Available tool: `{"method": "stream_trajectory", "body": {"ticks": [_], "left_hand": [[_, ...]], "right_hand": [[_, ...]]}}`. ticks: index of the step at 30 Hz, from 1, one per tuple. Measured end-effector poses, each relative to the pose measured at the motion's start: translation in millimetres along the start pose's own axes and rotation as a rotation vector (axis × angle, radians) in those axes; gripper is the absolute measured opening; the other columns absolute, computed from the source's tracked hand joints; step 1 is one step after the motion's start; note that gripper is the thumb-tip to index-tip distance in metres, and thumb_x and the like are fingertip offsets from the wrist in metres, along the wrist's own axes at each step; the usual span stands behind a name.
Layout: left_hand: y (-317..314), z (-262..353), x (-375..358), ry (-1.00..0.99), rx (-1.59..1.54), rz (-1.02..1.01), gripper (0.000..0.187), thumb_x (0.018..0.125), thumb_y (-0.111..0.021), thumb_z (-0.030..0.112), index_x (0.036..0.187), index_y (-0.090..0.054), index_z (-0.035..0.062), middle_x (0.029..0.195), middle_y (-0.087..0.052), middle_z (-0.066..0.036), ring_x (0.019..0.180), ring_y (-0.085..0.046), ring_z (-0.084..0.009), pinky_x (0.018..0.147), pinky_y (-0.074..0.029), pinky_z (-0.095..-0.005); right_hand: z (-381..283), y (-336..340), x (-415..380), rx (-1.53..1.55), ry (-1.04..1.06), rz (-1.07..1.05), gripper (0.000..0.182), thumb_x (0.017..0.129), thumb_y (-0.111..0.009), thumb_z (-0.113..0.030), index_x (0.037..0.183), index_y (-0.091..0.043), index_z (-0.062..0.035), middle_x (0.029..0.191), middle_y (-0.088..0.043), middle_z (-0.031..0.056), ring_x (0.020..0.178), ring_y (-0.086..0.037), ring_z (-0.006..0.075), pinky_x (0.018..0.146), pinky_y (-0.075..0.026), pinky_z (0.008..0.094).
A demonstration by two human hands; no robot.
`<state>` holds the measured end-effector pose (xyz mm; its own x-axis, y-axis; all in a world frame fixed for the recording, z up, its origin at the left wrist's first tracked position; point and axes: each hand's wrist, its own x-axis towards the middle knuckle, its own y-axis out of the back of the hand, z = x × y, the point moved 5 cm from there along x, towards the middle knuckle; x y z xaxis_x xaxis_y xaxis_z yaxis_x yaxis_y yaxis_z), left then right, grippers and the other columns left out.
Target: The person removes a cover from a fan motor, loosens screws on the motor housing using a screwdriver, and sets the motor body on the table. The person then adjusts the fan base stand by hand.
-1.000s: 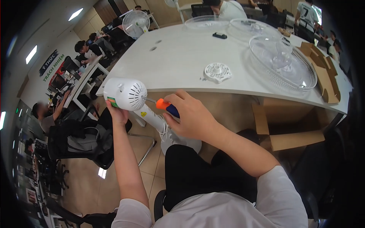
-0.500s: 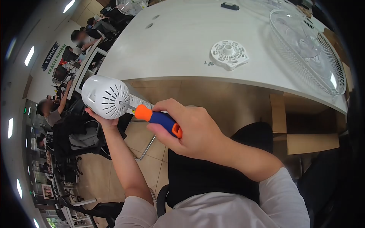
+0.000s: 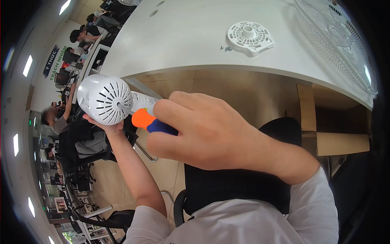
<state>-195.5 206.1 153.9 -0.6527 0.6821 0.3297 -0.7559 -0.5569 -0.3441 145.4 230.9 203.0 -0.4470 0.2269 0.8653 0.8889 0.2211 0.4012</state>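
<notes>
A white fan motor housing (image 3: 106, 96) with radial slots in its rounded end is held out at the left, off the table. My left hand (image 3: 109, 124) supports it from below, its fingers mostly hidden behind the housing. My right hand (image 3: 199, 130) is wrapped round a screwdriver (image 3: 142, 118) with an orange and blue handle. The screwdriver's shaft points into the centre of the slotted end. On the table lies a white round slotted plastic plate (image 3: 251, 38), with several small screws (image 3: 226, 49) beside it.
A white table (image 3: 183, 44) spans the front. A clear fan grille (image 3: 337, 44) stands at its right. Below that is an open cardboard box (image 3: 341, 144). A black chair (image 3: 239, 183) is close to my body. Other people (image 3: 61, 118) sit at desks on the left.
My right hand has rolled over the screwdriver handle, covering more of it. The housing sits slightly further left and higher in view, while the camera view has shifted. The shaft stays at the housing's centre.
</notes>
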Motion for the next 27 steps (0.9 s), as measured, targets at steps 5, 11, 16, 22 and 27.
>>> {"method": "stream_trajectory", "body": {"ticks": [5, 11, 16, 22, 27], "left_hand": [[6, -3, 4, 0.007, -0.022, -0.073, 0.11, 0.078, -0.034, 0.096, 0.158, -0.033, 0.0199, 0.156, -0.043, -0.009, 0.14, -0.046, -0.0352, 0.114, -0.04, -0.0566], [7, -4, 8, -0.008, -0.035, -0.082, 0.11, 0.077, -0.036, 0.096, 0.158, -0.032, 0.0217, 0.155, -0.043, -0.011, 0.137, -0.047, -0.0391, 0.113, -0.04, -0.0617], [1, -3, 7, -0.071, -0.027, -0.068, 0.108, 0.077, -0.039, 0.095, 0.158, -0.03, 0.0245, 0.156, -0.042, -0.01, 0.138, -0.045, -0.0414, 0.114, -0.036, -0.0683], [-4, 2, 3, -0.076, 0.078, 0.008, 0.108, 0.079, -0.034, 0.095, 0.158, -0.031, 0.022, 0.157, -0.043, -0.009, 0.14, -0.047, -0.0362, 0.113, -0.042, -0.0577], [9, -4, 7, -0.053, 0.06, -0.031, 0.109, 0.078, -0.034, 0.096, 0.158, -0.032, 0.022, 0.157, -0.043, -0.009, 0.14, -0.047, -0.0363, 0.113, -0.042, -0.0577]], "right_hand": [[2, 0, -1, 0.064, 0.025, 0.035, 0.018, 0.072, -0.071, -0.013, 0.084, -0.058, -0.0157, 0.086, -0.047, 0.0073, 0.071, -0.052, 0.0227, 0.056, -0.046, 0.0352], [10, -3, -2, 0.18, -0.136, -0.009, 0.032, 0.07, -0.079, -0.023, 0.092, -0.06, -0.0077, 0.084, -0.05, 0.0086, 0.073, -0.056, 0.0267, 0.058, -0.048, 0.0366], [14, -6, -12, 0.151, -0.184, -0.111, 0.038, 0.078, -0.08, -0.03, 0.1, -0.06, -0.0047, 0.073, -0.054, 0.0078, 0.062, -0.059, 0.0296, 0.054, -0.049, 0.0381], [10, -11, -16, 0.109, -0.358, -0.193, 0.031, 0.087, -0.075, -0.028, 0.106, -0.062, -0.0073, 0.07, -0.056, 0.0068, 0.055, -0.06, 0.029, 0.05, -0.049, 0.0374], [3, 2, -7, -0.053, -0.155, -0.09, 0.02, 0.084, -0.069, -0.018, 0.101, -0.066, -0.0082, 0.079, -0.058, 0.01, 0.07, -0.064, 0.0248, 0.05, -0.052, 0.0347]]}}
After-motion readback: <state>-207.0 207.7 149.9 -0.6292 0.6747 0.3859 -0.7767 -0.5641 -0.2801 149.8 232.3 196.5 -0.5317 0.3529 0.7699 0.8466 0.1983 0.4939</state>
